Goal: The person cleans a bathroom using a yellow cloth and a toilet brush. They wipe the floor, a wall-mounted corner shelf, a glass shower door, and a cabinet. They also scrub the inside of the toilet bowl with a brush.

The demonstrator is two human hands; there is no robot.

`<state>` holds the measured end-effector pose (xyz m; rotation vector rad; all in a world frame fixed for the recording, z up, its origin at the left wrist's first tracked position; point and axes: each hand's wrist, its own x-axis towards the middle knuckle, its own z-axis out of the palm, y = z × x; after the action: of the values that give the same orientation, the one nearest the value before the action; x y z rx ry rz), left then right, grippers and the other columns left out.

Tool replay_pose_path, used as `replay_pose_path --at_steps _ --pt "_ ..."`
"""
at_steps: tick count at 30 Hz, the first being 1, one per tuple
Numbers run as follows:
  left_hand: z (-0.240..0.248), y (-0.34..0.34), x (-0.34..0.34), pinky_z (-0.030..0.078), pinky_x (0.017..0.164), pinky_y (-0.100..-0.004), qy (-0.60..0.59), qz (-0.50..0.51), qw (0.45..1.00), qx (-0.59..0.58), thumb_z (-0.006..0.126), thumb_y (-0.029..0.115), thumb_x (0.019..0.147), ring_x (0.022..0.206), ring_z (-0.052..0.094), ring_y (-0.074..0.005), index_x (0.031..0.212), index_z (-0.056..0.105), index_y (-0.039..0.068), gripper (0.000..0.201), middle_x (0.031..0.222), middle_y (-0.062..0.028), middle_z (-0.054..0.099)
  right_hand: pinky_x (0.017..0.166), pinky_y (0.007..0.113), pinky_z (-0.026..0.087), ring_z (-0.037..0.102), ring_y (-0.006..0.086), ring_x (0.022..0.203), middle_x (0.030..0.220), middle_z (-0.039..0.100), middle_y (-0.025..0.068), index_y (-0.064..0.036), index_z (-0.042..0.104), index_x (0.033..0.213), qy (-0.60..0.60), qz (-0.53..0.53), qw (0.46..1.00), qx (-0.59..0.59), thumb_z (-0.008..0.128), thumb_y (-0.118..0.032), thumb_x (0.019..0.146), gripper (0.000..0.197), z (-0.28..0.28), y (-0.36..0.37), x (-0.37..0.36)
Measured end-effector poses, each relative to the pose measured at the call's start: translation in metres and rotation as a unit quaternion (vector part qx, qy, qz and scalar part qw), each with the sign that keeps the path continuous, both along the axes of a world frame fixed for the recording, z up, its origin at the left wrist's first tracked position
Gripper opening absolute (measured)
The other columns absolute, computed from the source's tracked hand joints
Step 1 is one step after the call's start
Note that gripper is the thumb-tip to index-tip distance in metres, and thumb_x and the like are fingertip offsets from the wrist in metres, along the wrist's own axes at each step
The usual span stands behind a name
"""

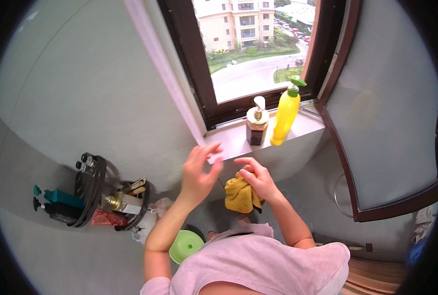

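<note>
My right hand (pixel 259 183) grips a bunched mustard-yellow cloth (pixel 238 194), which hangs below the window sill (pixel 228 142). Just left of it, my left hand (pixel 199 172) is raised by the sill's left end, its fingers apart and nothing in it. On the sill stand two pump bottles side by side. One is a dark amber bottle (pixel 256 132) with a gold collar and a white pump. To its right is a taller yellow bottle (pixel 286 115) with a green pump. Neither hand touches the bottles.
The brown-framed window (pixel 187 64) has a frosted pane (pixel 381 113) swung inward at right. Corner shelves (pixel 101 182) at left carry several bottles, including a teal one (pixel 65 197). Near my feet is a light green basin (pixel 184 246). A metal ring (pixel 338 196) shows beneath the pane.
</note>
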<state>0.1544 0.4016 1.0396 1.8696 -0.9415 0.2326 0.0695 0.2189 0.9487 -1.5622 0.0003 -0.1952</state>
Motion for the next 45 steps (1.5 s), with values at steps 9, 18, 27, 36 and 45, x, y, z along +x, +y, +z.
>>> replay_pose_path --at_steps 9,18,27,36,45 --pt "-0.093 -0.161 0.083 0.033 0.111 -0.0446 0.030 0.019 0.996 0.086 0.088 0.031 0.069 0.131 0.041 -0.0351 0.148 0.030 0.001 0.103 0.142 -0.0194 0.044 0.073 0.029 0.051 0.065 0.0114 0.074 0.072 0.068 0.0087 -0.0055 0.054 0.132 -0.024 -0.247 0.953 -0.173 0.065 -0.026 0.092 0.046 0.032 -0.159 -0.021" --pt "-0.096 -0.154 0.090 0.048 0.099 -0.0347 0.188 -0.069 0.979 -0.031 0.087 0.017 0.071 0.114 0.059 -0.0161 0.135 0.048 0.006 0.076 0.123 -0.0069 0.061 0.079 0.030 0.051 0.068 0.0170 0.084 0.087 0.071 0.0135 -0.0008 0.059 0.130 0.075 -0.188 0.967 -0.157 0.069 -0.031 0.089 0.053 0.018 -0.178 0.035" --pt "-0.022 -0.014 0.021 0.045 0.104 -0.0348 0.387 -0.151 0.891 -0.184 0.078 -0.002 0.071 0.116 0.059 -0.0174 0.136 0.047 0.004 0.073 0.123 -0.0060 0.061 0.079 0.029 0.050 0.063 0.0145 0.088 0.099 0.066 0.0069 0.0002 0.059 0.116 0.031 -0.100 0.994 -0.024 0.067 -0.026 0.092 0.036 -0.019 -0.181 0.069" --pt "0.082 0.145 -0.048 0.045 0.104 -0.0377 0.237 0.018 0.936 -0.259 0.083 0.010 0.066 0.119 0.059 -0.0240 0.137 0.046 -0.002 0.081 0.123 -0.0118 0.062 0.075 0.028 0.050 0.062 0.0132 0.086 0.100 0.064 0.0043 -0.0008 0.060 0.117 0.059 -0.070 0.996 0.006 0.063 -0.027 0.097 0.032 -0.011 -0.191 0.065" --pt "0.179 0.274 -0.057 0.048 0.097 -0.0325 0.011 0.238 0.936 -0.261 0.077 0.003 0.079 0.110 0.061 -0.0185 0.136 0.048 -0.003 0.065 0.121 -0.0104 0.063 0.075 0.027 0.050 0.062 0.0122 0.085 0.096 0.067 0.0055 0.0019 0.063 0.106 0.058 0.039 0.998 0.003 0.064 -0.014 0.095 0.019 0.051 -0.092 0.013"
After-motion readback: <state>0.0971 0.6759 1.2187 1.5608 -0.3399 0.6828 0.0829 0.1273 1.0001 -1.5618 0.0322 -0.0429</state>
